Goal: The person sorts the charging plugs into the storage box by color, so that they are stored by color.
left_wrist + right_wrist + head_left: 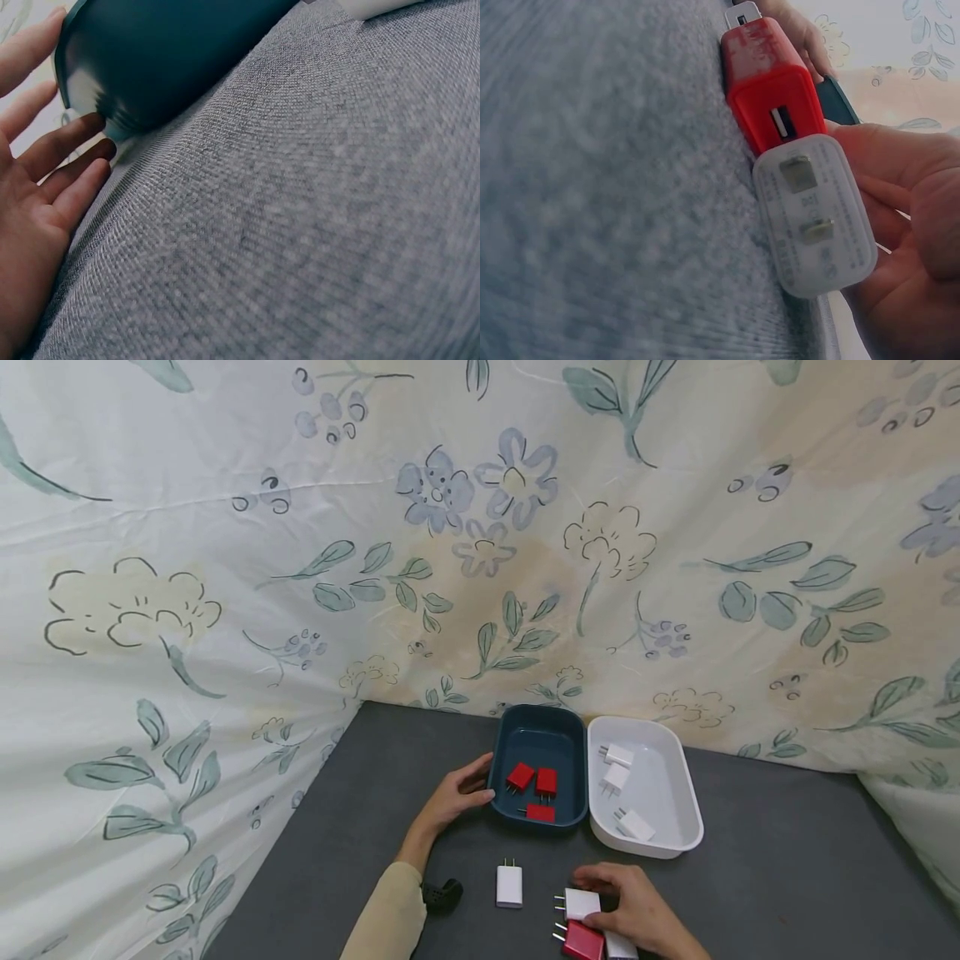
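Observation:
My left hand (pixel 457 792) rests its fingertips against the left wall of the dark blue bin (pixel 577 777), fingers fairly straight; the left wrist view shows the same fingers beside the bin's side. Inside the bin lie red chargers (pixel 547 782). Low in the head view, my right hand (pixel 633 902) pinches a white charger (pixel 582 904) between thumb and fingers. A red charger (pixel 583 940) lies right below it. Another white charger (pixel 815 217), prongs toward the right wrist camera, touches the red one. One more white charger (pixel 509 887) lies alone between my hands.
A white bin (pixel 686 810) stands against the blue bin's right side, with white chargers (pixel 636 825) in it. Both stand on a dark grey cloth surface (pixel 337 860). A flowered curtain (pixel 480 610) hangs behind and at the left.

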Motion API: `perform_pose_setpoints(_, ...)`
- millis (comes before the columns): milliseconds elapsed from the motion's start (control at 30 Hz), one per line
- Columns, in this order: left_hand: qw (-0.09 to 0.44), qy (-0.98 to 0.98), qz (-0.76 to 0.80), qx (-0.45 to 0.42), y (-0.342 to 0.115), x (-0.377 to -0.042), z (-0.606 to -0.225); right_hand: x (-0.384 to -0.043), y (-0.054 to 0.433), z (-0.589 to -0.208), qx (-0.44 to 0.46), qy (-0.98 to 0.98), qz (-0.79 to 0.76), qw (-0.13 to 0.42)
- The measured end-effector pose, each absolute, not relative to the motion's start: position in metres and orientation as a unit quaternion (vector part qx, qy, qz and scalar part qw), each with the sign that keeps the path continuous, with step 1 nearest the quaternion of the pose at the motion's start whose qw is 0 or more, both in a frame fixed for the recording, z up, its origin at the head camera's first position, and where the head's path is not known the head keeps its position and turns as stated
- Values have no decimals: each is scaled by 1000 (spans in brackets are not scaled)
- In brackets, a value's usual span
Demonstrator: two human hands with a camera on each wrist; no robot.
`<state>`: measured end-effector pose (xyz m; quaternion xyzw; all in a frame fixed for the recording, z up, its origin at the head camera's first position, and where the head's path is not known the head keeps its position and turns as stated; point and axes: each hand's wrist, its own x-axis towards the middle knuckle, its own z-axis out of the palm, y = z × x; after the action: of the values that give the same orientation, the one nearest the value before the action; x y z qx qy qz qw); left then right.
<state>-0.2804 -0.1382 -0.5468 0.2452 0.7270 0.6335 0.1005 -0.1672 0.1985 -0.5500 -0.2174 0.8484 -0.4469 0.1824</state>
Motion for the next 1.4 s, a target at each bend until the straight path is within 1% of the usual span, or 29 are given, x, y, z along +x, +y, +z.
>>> perform_pose_setpoints(200, 98, 726, 635, 244, -137, -280, -546, -166, 198, -549, -217, 854, -440, 176)
perform_pose_setpoints(533, 99, 727, 636, 239, -139, -279, -545, -166, 200, -547, -234, 862, -435, 116)
perform_pose_setpoints(767, 97, 725, 639, 237, -138, -278, -543, -165, 200, -545, -231, 867, -431, 93)
perform_pose_setpoints(833, 96, 725, 640, 237, -138, -278, -544, -164, 200, -544, -231, 869, -431, 77)
perform_pose_setpoints(933, 96, 725, 640, 235, -137, -278, -544, -163, 199, -543, -230, 868, -439, 34)
perform_pose_setpoints(1033, 97, 726, 640, 233, -137, -278, -543, -161, 199, -542, -221, 864, -453, 5)
perform_pose_setpoints(1267, 98, 726, 638, 237, -137, -278, -544, -161, 199, -539, -213, 854, -473, -39)
perform_pose_setpoints(1400, 100, 726, 637, 238, -138, -278, -544, -162, 198, -537, -184, 857, -476, -76)
